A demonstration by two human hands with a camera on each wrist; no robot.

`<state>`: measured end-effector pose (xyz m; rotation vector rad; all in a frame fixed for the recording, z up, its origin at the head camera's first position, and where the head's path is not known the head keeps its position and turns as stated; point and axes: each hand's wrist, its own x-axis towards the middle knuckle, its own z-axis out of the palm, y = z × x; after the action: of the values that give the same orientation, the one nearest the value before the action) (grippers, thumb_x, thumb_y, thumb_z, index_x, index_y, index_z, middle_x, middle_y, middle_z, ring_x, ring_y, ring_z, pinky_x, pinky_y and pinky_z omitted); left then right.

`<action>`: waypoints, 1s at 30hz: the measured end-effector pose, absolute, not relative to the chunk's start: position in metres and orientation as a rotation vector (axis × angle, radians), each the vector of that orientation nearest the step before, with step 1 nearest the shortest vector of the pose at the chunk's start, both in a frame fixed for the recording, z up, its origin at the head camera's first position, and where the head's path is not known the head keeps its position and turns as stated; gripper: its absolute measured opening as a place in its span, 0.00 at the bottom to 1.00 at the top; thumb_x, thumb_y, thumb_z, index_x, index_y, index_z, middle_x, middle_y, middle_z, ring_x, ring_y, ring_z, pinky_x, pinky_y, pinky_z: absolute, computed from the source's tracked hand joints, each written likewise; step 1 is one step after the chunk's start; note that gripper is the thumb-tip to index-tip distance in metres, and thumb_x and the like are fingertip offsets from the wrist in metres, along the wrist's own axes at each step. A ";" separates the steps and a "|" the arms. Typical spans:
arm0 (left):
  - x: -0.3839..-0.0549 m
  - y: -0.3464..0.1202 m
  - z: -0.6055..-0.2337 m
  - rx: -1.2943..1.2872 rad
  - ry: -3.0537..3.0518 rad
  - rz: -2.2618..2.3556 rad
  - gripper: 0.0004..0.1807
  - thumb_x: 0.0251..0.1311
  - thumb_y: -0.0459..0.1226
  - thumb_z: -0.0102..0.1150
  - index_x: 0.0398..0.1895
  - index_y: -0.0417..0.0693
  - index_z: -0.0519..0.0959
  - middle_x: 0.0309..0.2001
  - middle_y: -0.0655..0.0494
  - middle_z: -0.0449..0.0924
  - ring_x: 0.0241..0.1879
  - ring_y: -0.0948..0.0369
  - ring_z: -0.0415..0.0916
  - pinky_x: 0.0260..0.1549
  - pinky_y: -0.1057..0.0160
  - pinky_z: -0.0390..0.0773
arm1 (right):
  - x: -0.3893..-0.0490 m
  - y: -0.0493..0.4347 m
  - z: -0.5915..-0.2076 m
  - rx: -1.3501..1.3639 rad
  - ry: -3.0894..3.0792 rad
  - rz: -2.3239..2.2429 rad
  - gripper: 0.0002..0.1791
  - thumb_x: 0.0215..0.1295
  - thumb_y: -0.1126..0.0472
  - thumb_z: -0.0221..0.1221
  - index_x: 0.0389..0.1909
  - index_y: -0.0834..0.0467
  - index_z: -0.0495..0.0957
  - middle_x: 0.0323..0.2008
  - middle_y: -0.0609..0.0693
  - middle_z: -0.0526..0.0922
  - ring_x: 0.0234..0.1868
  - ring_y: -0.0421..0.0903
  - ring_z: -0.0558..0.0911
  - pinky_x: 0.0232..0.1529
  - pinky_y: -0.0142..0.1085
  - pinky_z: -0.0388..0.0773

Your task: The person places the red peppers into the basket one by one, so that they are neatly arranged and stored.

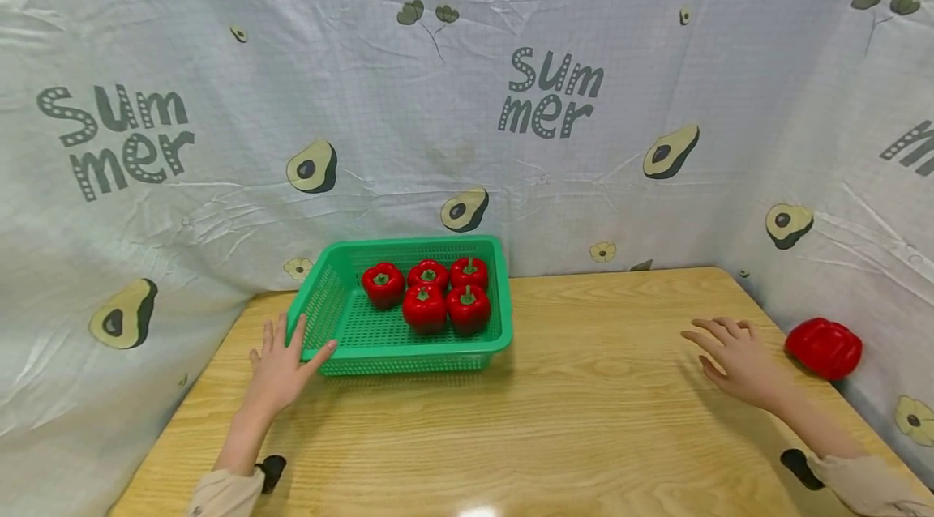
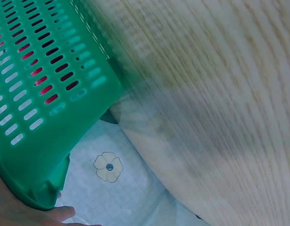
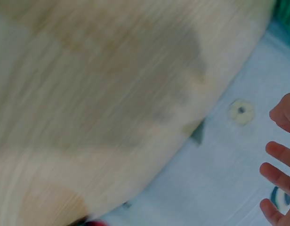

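Observation:
My left hand is at the front left corner of a green plastic basket, its fingers spread along the left rim and the thumb over the front rim. In the left wrist view, fingertips show just past the rim of the basket. Several red bell peppers sit in the basket, mostly toward its right side. Over the right part of the table, my right hand holds nothing, with fingers apart and relaxed. Beside it, at the table's right edge, lies another red bell pepper.
The wooden table carries the basket near its back edge. White cloth printed with avocados and lettering hangs behind the table and along both sides. Each wrist wears a dark band.

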<state>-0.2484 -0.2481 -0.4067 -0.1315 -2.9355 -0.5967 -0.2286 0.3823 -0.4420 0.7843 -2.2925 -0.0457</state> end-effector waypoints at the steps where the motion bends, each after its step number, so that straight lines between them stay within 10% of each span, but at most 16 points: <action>1: -0.248 -0.248 -0.407 -0.131 -2.937 -0.598 0.47 0.60 0.61 0.39 0.69 0.34 0.44 0.68 0.27 0.32 0.65 0.31 0.26 0.50 0.24 0.38 | -0.227 0.392 -0.443 0.774 -2.306 -0.060 0.37 0.66 0.40 0.21 0.42 0.57 0.75 0.42 0.58 0.75 0.42 0.54 0.69 0.35 0.51 0.60; 13: -0.250 -0.248 -0.407 -0.119 -2.944 -0.588 0.47 0.60 0.61 0.38 0.69 0.34 0.44 0.68 0.28 0.32 0.65 0.31 0.27 0.51 0.24 0.37 | -0.215 0.483 -0.449 0.513 -2.476 -0.158 0.37 0.65 0.38 0.20 0.38 0.59 0.72 0.41 0.59 0.69 0.42 0.57 0.65 0.33 0.63 0.57; 18: -0.250 -0.248 -0.407 -0.118 -2.941 -0.589 0.47 0.60 0.61 0.38 0.69 0.34 0.44 0.68 0.28 0.32 0.65 0.31 0.27 0.51 0.24 0.37 | -0.211 0.500 -0.456 0.411 -2.592 -0.186 0.17 0.58 0.51 0.53 0.42 0.59 0.71 0.49 0.61 0.65 0.48 0.61 0.61 0.38 0.68 0.53; 22: -0.250 -0.247 -0.408 -0.126 -2.933 -0.584 0.47 0.60 0.61 0.38 0.69 0.34 0.44 0.68 0.28 0.32 0.65 0.31 0.27 0.50 0.24 0.38 | -0.210 0.511 -0.462 0.393 -2.657 -0.248 0.31 0.34 0.62 0.63 0.46 0.60 0.69 0.50 0.64 0.62 0.51 0.64 0.57 0.42 0.70 0.50; 27: -0.250 -0.247 -0.409 -0.121 -2.928 -0.588 0.47 0.60 0.61 0.39 0.69 0.34 0.45 0.68 0.28 0.32 0.65 0.31 0.27 0.50 0.24 0.38 | -0.214 0.522 -0.466 0.484 -2.556 -0.259 0.37 0.62 0.31 0.29 0.44 0.57 0.70 0.46 0.64 0.64 0.50 0.63 0.58 0.38 0.69 0.52; 30: -0.250 -0.247 -0.408 -0.117 -2.929 -0.597 0.47 0.60 0.61 0.39 0.69 0.34 0.45 0.68 0.28 0.32 0.66 0.32 0.27 0.50 0.24 0.37 | -0.216 0.526 -0.465 0.517 -2.516 -0.279 0.23 0.62 0.41 0.49 0.49 0.53 0.69 0.46 0.65 0.64 0.48 0.63 0.59 0.36 0.68 0.53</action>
<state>-0.2497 -0.2474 -0.4083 -0.1166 -2.9294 -0.5968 -0.2160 0.5265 -0.4654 0.5171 -2.5160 -0.2788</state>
